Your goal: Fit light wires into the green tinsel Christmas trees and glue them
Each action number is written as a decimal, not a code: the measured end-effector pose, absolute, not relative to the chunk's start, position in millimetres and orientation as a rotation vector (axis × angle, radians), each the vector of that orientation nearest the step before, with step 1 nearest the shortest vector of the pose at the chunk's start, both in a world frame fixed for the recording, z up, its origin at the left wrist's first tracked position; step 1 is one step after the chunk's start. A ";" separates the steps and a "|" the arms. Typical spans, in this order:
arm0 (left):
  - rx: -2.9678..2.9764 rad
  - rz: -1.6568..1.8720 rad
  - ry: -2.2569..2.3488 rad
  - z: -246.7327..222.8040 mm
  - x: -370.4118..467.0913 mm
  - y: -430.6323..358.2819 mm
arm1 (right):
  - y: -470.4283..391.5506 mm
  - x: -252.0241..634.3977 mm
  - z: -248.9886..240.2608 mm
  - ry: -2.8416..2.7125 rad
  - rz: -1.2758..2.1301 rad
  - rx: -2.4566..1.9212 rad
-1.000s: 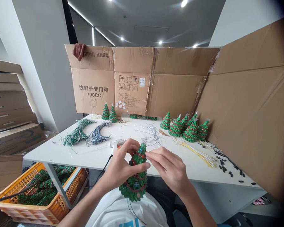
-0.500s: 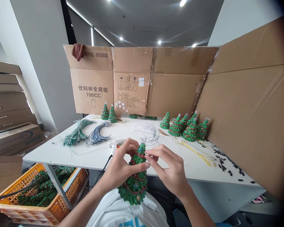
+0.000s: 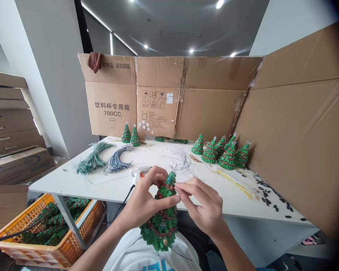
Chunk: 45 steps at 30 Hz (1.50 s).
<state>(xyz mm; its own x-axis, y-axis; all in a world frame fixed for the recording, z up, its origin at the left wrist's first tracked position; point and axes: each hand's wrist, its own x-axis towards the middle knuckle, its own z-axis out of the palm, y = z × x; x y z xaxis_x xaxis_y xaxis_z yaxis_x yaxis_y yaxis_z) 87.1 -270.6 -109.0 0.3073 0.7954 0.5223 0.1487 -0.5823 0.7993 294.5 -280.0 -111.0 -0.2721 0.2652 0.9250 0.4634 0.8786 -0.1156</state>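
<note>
A small green Christmas tree (image 3: 161,225) with red garland, small ornaments and a silver star on top is held upright over my lap, in front of the table edge. My left hand (image 3: 147,199) is wrapped round its upper part from the left, the thumb across the front. At the tree's right side, near the top, my right hand (image 3: 202,203) pinches with thumb and forefinger against the red garland; whatever lies between the fingertips is too small to make out.
On the white table (image 3: 158,158) are green wires (image 3: 93,158), blue-white wires (image 3: 117,160), a glue gun (image 3: 137,175), yellow strips (image 3: 238,182), black pieces and several finished trees (image 3: 228,156). Cardboard (image 3: 209,109) walls the back and right. An orange crate (image 3: 64,250) stands lower left.
The tree's base has shifted slightly down and towards me, its top a little to the right. My right hand has moved slightly right, still pinching beside the tree.
</note>
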 end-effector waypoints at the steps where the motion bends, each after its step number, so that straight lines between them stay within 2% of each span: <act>1: 1.933 1.289 0.837 -109.2 86.9 -270.6 | -280.6 294.0 -111.0 -1.865 -0.203 -0.543; 31: 1.811 1.269 0.904 -105.9 71.6 -253.8 | -271.2 281.2 -119.8 -1.829 0.175 -0.690; 34: 1.685 1.400 0.963 -97.6 47.1 -245.3 | -266.0 278.6 -124.3 -1.759 0.255 -0.749; 40: 1.301 1.800 1.016 -76.4 -17.1 -244.1 | -218.9 246.3 -157.9 -1.813 0.490 -1.190; 45: 1.276 2.054 1.189 -69.8 -50.7 -245.0 | -180.2 174.4 -186.1 -1.890 0.378 -1.486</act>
